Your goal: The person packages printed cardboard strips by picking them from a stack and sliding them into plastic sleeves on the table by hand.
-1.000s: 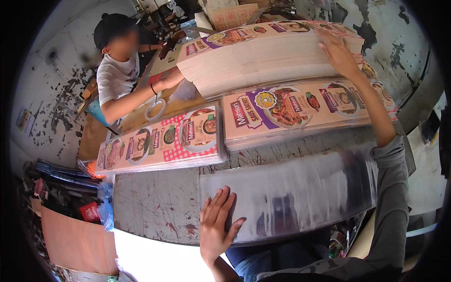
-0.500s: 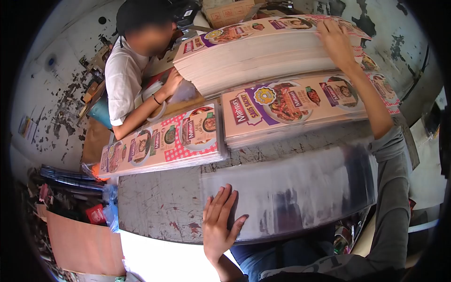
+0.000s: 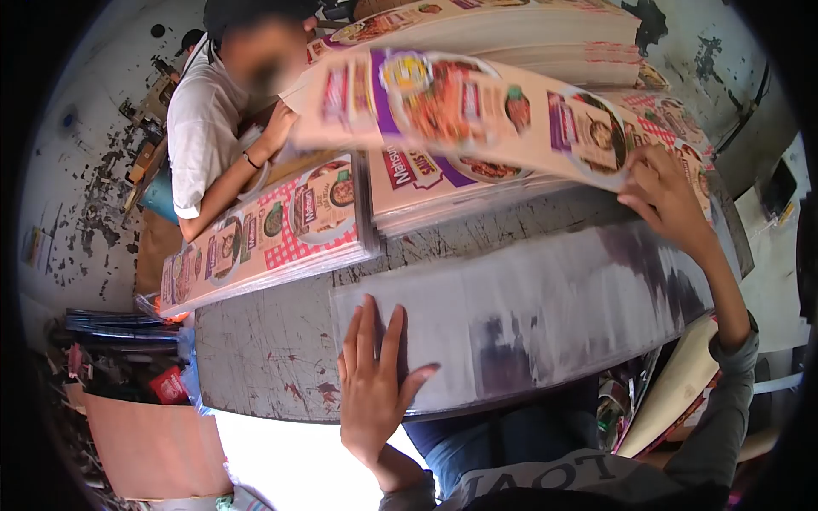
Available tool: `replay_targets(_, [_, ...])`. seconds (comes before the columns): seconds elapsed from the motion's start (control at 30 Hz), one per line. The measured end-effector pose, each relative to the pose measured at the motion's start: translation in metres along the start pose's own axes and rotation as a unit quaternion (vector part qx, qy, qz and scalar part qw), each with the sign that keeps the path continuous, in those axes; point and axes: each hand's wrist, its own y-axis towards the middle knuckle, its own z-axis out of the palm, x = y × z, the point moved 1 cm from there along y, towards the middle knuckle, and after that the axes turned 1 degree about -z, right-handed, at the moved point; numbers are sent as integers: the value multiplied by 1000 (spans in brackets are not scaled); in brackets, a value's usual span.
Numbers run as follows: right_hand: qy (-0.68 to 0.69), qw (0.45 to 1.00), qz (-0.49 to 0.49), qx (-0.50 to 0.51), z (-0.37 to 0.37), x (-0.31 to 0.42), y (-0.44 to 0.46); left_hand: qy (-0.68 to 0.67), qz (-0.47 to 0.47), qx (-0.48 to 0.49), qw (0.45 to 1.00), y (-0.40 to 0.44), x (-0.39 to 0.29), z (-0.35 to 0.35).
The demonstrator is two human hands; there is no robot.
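My right hand [image 3: 669, 200] pinches the near right edge of a long printed sheet [image 3: 528, 111], peach-coloured with food pictures and "Mahsuri" labels. The sheet is bowed and lifted, its left part blurred by motion. Below it lies a long clear plastic sleeve [image 3: 443, 319], flat along the front of the grey table [image 3: 256, 358]. My left hand [image 3: 371, 387] rests with fingers spread on the sleeve's left end. Behind the sleeve, a pile of printed sheets in plastic [image 3: 460, 204] is partly covered by the lifted sheet.
A tall stack of printed sheets [image 3: 528, 43] stands at the back. To the left lies another plastic-covered pile [image 3: 264, 230]. Across the table a person in a white shirt [image 3: 200, 119] leans in with a forearm beside the piles. A brown board [image 3: 153, 447] is at lower left.
My right hand has come from the top of the tall stack toward me, bringing one printed sheet with it. My left hand stays spread on the sleeve's left end.
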Motion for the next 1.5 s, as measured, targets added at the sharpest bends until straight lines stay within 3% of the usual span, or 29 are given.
replay_targets(0.1, [158, 970, 119, 143, -8, 1, -6, 109, -51, -19, 993, 12, -11, 5])
replay_targets(0.2, [141, 982, 89, 91, -3, -11, -4, 92, -59, -5, 994, 19, -14, 8])
replay_targets(0.33, [133, 983, 97, 87, 23, -39, -1, 65, -62, -94, 992, 22, -13, 11])
replay_targets(0.57, [101, 983, 110, 111, 38, -52, 4, 87, -56, -100, 990, 20, -7, 12])
replay_targets(0.63, [105, 985, 99, 99, 38, -53, 4, 91, -36, -147, 984, 24, -10, 12])
replay_targets(0.97, [64, 980, 185, 18, 15, -44, 17, 74, -42, -145, 986, 25, -10, 10])
replay_targets(1.07, [27, 989, 142, 26, 7, -39, 22, 91, -42, -130, 986, 24, -11, 8])
replay_targets(1.13, [13, 991, 133, 29, 7, -40, 21, 55, -100, -84, 990, 23, -12, 7])
replay_targets(1.33, [23, 990, 135, 29, -1, -33, 22, 72, -60, -162, 982, 22, -8, 12])
replay_targets(1.5, [34, 990, 138, 4, -3, -33, 20, 96, -78, -153, 980, 28, -12, 8])
